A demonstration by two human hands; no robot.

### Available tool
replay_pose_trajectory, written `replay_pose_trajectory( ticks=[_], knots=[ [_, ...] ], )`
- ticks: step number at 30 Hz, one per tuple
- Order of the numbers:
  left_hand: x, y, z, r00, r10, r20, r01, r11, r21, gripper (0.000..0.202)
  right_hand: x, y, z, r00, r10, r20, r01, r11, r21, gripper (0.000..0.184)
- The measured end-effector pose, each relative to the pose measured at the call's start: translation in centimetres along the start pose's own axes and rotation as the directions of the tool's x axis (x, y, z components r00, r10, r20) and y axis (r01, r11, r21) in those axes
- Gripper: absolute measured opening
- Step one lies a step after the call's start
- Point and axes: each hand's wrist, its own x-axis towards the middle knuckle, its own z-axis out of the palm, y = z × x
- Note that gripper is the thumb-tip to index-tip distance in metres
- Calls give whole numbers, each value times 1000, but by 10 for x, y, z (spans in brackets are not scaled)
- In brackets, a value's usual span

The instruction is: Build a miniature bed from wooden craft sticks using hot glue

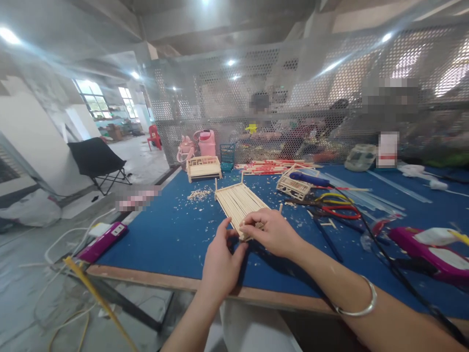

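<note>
A small bed-like model made of thin wooden sticks (240,198) lies on the blue tabletop in front of me, with short posts rising at its far corners. My left hand (222,256) grips its near left corner between thumb and curled fingers. Over the near edge, my right hand (273,232) is closed in a pinch, its fingertips touching the same end. Whether a separate small stick sits in that pinch is hard to make out. My fingers hide much of the near end.
Behind stand a finished-looking stick bench (203,168) and a stick frame (293,188) under a blue-handled glue gun (309,179). Red-handled pliers (344,211), clear glue sticks (388,205) and a purple power strip (414,249) lie right. Another power strip (104,242) hangs by the left edge.
</note>
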Motion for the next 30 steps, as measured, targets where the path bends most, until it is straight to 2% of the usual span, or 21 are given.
replay_pose_trajectory(
  ticks=[8, 21, 30],
  knots=[
    [1, 2, 1, 999, -33, 22, 32, 998, 49, 58, 0, 3, 0, 1000, -7, -14, 7, 1000, 24, 15],
    [1, -3, 2, 1000, 4, 25, -5, 999, 42, 51, 0, 6, 3, 1000, 2, -6, -1, 998, 69, 17],
    [2, -2, 2, 999, -13, 40, 11, 999, 47, 52, 0, 6, 2, 1000, -16, -5, 16, 998, 59, 16]
  ],
)
